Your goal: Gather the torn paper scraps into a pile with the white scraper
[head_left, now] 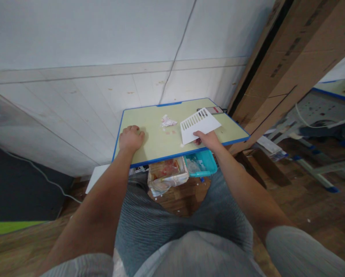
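Note:
My right hand [206, 139] grips the lower edge of a white card [201, 127], thumb on top and fingers underneath. A row of slots is cut along the card's far edge, and it is held tilted over the right part of a small blue-edged table [152, 148]. My left hand [131, 137] rests on the table's left side, its fingers curled in; nothing shows in it, though the palm is hidden. Between the hands lies a crumpled scrap of whitish paper [168, 122], with small bits beside it. Behind the card is a phone [215, 110], partly covered.
Below the table's front edge are a lined box [168, 179] and a turquoise basket [206, 168] with clear material inside. A white wall with a hanging cable [179, 52] stands behind. Tall cardboard [264, 84] borders the right, and another table [334, 90] lies beyond.

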Demonstrator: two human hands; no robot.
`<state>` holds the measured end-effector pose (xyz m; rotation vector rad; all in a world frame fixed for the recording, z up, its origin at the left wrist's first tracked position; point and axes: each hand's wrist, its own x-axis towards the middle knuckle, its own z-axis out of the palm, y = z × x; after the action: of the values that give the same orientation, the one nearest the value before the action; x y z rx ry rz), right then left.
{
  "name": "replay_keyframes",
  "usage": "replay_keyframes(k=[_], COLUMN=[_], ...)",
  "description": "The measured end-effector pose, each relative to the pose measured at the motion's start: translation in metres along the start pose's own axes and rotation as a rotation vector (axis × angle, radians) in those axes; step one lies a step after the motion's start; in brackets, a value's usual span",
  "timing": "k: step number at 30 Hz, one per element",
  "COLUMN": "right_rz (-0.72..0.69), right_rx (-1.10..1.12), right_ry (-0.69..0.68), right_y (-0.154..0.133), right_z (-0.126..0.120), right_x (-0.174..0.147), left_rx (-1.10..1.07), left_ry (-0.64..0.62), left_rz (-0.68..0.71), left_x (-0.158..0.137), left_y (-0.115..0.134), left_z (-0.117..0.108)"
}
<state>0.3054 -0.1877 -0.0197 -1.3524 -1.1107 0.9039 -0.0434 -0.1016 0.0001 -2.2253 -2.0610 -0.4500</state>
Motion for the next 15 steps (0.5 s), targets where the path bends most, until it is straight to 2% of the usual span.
replay_keyframes(k=[10, 15], right_rz=[-0.026, -0.03], right_rx=[0.011, 0.046], right_ry=[0.149, 0.169], right_y=[0.0044, 0.0041], right_z=[0.0018, -0.0022], right_x=[0.0016, 0.0025], left_rx=[0.013, -0.003], left_ry=[0.013, 0.016], left_rz=[0.005, 0.0], left_x=[0.0002, 0.0011], left_y=[-0.0008, -0.0014], left_z=[-0.0004, 0.0007])
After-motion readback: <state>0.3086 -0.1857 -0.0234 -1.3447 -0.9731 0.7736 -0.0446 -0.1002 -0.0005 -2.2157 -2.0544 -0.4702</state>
